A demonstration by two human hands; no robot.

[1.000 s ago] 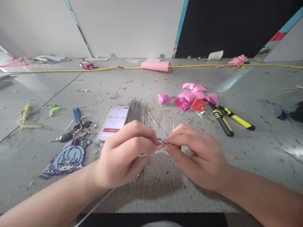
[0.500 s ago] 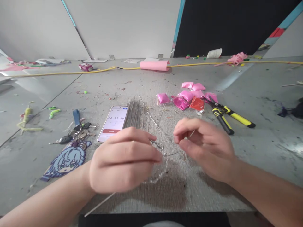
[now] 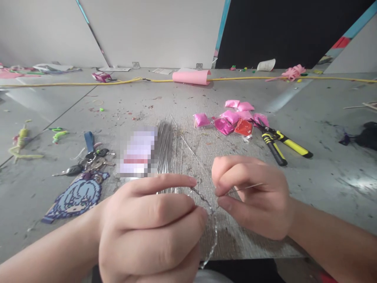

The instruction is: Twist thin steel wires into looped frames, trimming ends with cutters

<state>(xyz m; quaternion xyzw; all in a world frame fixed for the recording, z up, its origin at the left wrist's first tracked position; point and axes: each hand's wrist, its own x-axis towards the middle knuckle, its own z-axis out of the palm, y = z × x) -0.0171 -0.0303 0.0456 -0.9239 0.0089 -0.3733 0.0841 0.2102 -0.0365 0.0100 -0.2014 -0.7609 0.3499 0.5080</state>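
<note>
- The left hand [image 3: 150,232] is low and close to the camera, curled into a near fist with the index finger stretched out toward the right
- Its thumb and fingers are closed on a beaded strand [image 3: 214,226]
- The strand starts just past the left index fingertip, runs right as a dark twisted piece, then bends down in a pale arc past the table [image 3: 309,118] edge
- The right hand [image 3: 253,196] is just beside the left, apart from it, above the near edge of the table
- Its thumb and forefinger are pinched narrow on a thin wire [image 3: 247,186], which lies across the fingers and points right
- I cannot tell whether that wire joins the strand, as the fingers hide the spot
- A bundle of straight wires [image 3: 166,147] lies on the table just beyond the left hand, with a phone [image 3: 138,151] touching its left side
- Left of the phone are keys [image 3: 88,163] and a blue pixel charm [image 3: 75,198]
- Beyond the right hand lie pink bags [image 3: 232,118] around a red bag [image 3: 244,127], with yellow-handled pliers [image 3: 279,143] just to their right
- At the far edge a pink roll [image 3: 191,76] lies on a yellow cord [image 3: 73,83]
</note>
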